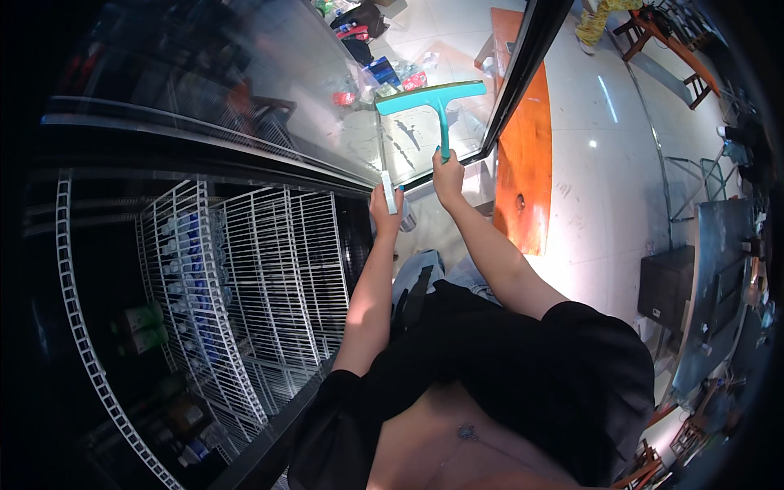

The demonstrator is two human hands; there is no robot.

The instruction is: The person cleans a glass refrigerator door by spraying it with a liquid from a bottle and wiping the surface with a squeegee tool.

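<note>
My right hand (449, 177) grips the handle of a teal squeegee (432, 98), whose blade lies across the upper part of a glass door pane (404, 138) in a black frame. My left hand (387, 211) is closed around a spray bottle with a white trigger head (388, 191), beside the lower corner of that door. The bottle's body is mostly hidden behind the hand. Dark wet-looking streaks show on or through the glass below the blade. On the left, white wire shelves (269, 263) stand inside a dark cabinet, with plastic bottles (193, 275) among them.
An orange wooden bench (527, 184) stands right of the door frame (511, 86). Packets and bags (384, 72) lie on the tiled floor beyond the glass. Another wooden bench (667, 43) and a person's yellow-clad leg (591, 24) are at upper right. A black box (666, 282) stands far right.
</note>
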